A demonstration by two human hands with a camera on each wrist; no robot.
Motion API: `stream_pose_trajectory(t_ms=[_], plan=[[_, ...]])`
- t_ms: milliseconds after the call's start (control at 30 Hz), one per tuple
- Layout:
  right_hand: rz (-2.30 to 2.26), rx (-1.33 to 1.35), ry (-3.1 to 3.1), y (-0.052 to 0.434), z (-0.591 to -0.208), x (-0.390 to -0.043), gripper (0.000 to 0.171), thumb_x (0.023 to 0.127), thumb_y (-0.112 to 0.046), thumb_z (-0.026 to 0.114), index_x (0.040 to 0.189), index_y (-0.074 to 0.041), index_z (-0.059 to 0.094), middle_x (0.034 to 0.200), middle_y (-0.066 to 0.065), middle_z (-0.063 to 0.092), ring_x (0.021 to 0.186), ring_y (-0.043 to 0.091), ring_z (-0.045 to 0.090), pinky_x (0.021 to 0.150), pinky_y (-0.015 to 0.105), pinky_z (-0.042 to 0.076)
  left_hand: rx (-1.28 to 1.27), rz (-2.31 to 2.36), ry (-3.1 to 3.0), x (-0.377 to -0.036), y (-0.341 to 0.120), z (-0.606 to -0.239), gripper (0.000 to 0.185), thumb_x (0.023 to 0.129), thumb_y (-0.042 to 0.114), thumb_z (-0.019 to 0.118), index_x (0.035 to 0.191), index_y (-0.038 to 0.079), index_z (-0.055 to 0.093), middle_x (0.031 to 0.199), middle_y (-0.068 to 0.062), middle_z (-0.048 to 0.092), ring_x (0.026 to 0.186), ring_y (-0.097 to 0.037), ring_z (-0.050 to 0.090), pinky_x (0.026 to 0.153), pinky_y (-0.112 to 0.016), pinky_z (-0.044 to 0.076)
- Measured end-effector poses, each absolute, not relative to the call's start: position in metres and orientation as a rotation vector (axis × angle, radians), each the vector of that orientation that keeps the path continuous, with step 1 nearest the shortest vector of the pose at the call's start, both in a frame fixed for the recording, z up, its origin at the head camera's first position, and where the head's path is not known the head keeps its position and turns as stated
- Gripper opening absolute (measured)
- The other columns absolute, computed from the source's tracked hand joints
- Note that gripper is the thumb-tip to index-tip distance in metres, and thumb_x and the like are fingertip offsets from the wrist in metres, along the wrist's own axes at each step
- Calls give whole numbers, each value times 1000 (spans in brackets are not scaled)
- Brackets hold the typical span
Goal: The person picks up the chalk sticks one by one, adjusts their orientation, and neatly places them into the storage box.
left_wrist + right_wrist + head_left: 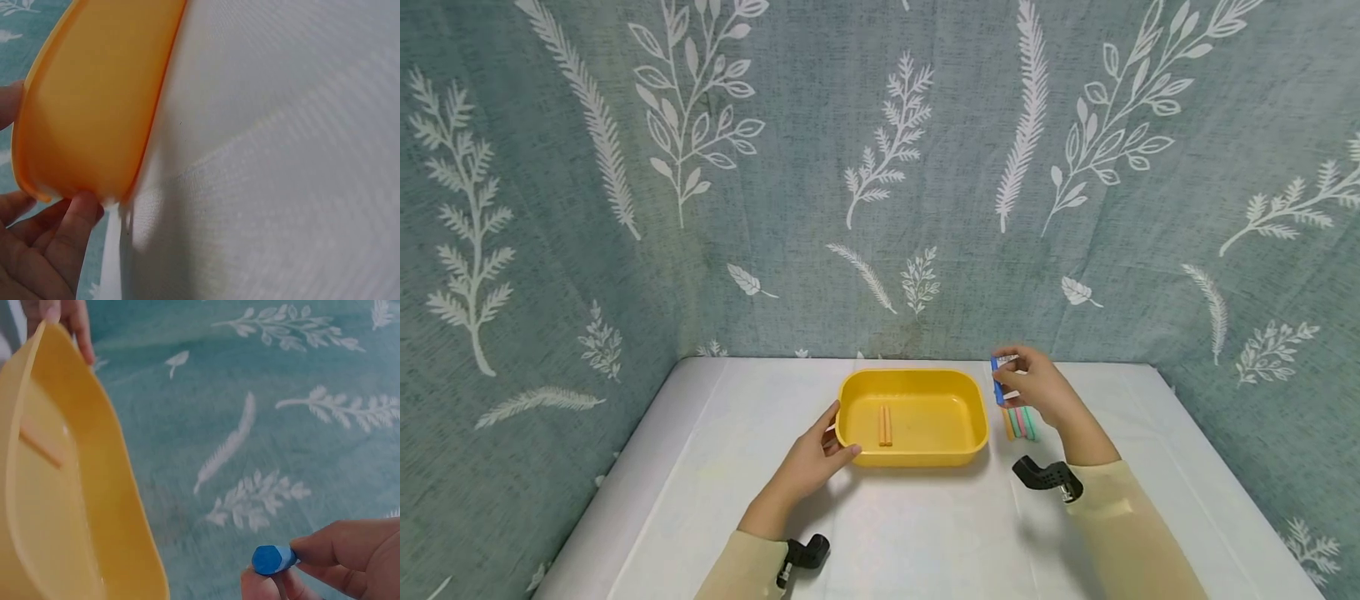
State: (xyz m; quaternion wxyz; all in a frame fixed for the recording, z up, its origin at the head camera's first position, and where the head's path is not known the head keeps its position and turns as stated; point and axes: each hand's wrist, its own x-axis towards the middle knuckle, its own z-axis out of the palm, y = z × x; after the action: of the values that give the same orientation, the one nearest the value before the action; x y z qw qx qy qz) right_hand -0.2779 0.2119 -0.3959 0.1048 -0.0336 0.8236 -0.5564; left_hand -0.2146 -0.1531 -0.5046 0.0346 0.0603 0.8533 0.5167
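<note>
A yellow tray (975,417) sits mid-table with two orange sticks (885,425) lying side by side in it. My left hand (822,451) holds the tray's near-left corner, thumb on the rim; in the left wrist view the fingers (72,234) touch the tray (94,100) from below. My right hand (1036,385) is raised just right of the tray and pinches a blue stick (997,380); the right wrist view shows the blue stick (273,559) between fingertips beside the tray (119,506). Under that hand lie orange, pink and green sticks (1019,423).
A white cloth covers the table (925,533). Teal leaf-patterned curtains (880,167) close in the back and both sides. Black wrist-camera mounts (1047,477) ride on both forearms.
</note>
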Motion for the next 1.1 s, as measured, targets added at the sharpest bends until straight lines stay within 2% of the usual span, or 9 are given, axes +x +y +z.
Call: stream_pose_trajectory(t_ms=[367, 700, 1100], plan=[[-1731, -117, 2338, 149, -397, -282, 39, 100, -7, 60, 138, -6, 52, 108, 17, 56, 86, 29, 65, 69, 36, 63, 204, 1592, 2626, -214, -153, -502, 89, 92, 26, 76, 161, 12, 21, 157, -16, 37, 136, -32, 49, 104, -38, 49], [-1769, -173, 2258, 104, -426, -291, 37, 99, -6, 63, 134, -6, 54, 105, 17, 60, 79, 26, 66, 71, 42, 63, 211, 1604, 2626, -214, -153, -502, 89, 92, 26, 76, 161, 12, 21, 157, -15, 38, 135, -30, 50, 105, -38, 49], [-1689, -27, 2274, 72, -466, -295, 28, 97, -4, 64, 125, -5, 58, 95, 14, 63, 69, 23, 64, 60, 32, 61, 202, 1603, 2613, -215, -154, -505, 89, 92, 27, 75, 161, 11, 20, 158, -16, 36, 135, -32, 50, 103, -38, 50]])
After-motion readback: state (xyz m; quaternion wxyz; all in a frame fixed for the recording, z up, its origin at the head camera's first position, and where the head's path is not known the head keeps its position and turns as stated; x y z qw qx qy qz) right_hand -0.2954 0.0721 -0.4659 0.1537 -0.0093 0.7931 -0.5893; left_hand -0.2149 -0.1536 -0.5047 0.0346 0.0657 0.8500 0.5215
